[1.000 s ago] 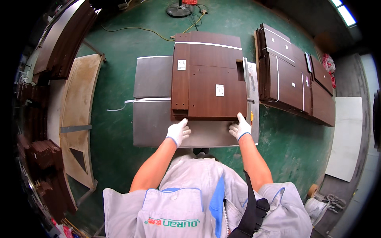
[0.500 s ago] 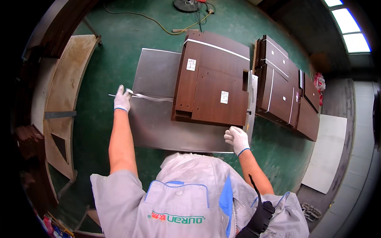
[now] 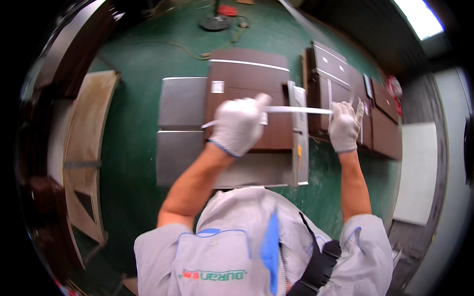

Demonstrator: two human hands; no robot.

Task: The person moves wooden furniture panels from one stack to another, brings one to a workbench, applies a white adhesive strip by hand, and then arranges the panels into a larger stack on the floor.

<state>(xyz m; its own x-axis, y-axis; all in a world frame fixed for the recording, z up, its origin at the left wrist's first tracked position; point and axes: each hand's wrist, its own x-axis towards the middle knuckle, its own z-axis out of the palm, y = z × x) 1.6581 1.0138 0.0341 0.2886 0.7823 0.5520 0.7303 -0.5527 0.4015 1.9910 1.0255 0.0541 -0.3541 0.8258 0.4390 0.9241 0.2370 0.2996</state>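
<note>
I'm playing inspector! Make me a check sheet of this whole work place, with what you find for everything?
Surface: grey platform, partly covered by a brown panel stack.
Things in use: white strap, stretched straight between the hands, above the stack.
Clutter: red item near a round black base.
Hands: gloved left hand and right hand both grip the strap.
Cables: thin cable on the floor, blurred.
Surroundings: green floor; more brown panels at right; white board beyond.

Narrow white strap (image 3: 298, 110), straight, crosswise, partly over stacked brown panels (image 3: 247, 80)
</note>
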